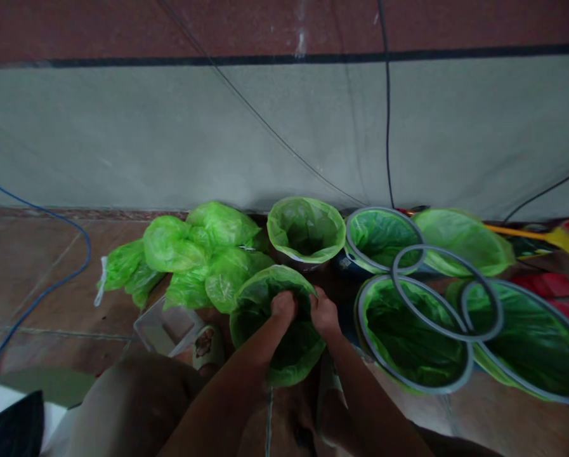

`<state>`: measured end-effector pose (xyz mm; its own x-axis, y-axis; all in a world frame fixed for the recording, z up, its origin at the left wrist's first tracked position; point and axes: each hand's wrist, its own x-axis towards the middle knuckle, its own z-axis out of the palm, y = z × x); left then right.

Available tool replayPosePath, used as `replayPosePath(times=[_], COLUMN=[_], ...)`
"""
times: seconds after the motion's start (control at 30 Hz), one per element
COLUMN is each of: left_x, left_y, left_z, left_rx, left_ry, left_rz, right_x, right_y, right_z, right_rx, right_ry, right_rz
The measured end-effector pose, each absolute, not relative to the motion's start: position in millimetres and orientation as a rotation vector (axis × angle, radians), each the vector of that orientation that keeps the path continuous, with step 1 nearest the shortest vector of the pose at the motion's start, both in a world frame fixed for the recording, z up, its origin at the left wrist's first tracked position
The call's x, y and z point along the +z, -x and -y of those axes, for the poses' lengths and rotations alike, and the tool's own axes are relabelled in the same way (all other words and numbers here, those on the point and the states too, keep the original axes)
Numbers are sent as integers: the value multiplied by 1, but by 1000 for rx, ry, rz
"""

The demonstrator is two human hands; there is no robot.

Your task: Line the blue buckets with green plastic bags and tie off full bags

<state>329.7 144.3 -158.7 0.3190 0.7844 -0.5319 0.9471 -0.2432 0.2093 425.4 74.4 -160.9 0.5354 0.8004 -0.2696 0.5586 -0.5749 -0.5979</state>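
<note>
Between my feet stands a bin lined with a green trash bag (pixel 277 374), its edge folded out over the rim. My left hand (pixel 284 306) reaches inside the bag's mouth with its fingers curled; what they hold, if anything, is hidden. On the bin's right side, my right hand (pixel 325 312) is closed on the bag's edge at the rim. Just behind is another bin lined with a green bag (pixel 332 222). Left of my hands lies a heap of knotted, puffed-up green bags (pixel 174 244).
Several bag-lined bins stand at right, some with grey rim rings; a loose grey ring (pixel 494 311) lies across two. A clear plastic tub (pixel 146 330) sits near my left foot. A blue cable (pixel 85 254) crosses the tiles at left. The wall (pixel 170 139) runs behind.
</note>
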Motion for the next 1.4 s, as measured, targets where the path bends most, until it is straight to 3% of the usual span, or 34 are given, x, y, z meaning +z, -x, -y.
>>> replayPosePath(times=[0.17,0.37,0.53,0.7,1.07,1.23,1.4], left_x=[-134,-101,-116,-130,-125,-115,-119], left_y=[-322,-324,-320,-305,-293,-304,-312], left_z=[-151,-175,-204,-220,-217,-222,-229], left_rx=[-264,338,-9,-175,-34,162,-109], left_ry=[-2142,-2310,-2533,-2610,-2527,-2368,-2294], left_rz=[-1592,-1569,-1270,-993,-1261,-1329,-1490], right_x=[-154,-149,-155,-156,-157,-140,-138], right_y=[-430,-445,-444,-448,-404,-421,-440], right_z=[-75,-97,-111,-110,-29,-48,-100], right_rx=[641,488,724,755,629,282,507], right_ry=[2323,2119,2124,2174,2482,2352,2254], right_rz=[1086,1080,1414,1537,747,779,1053])
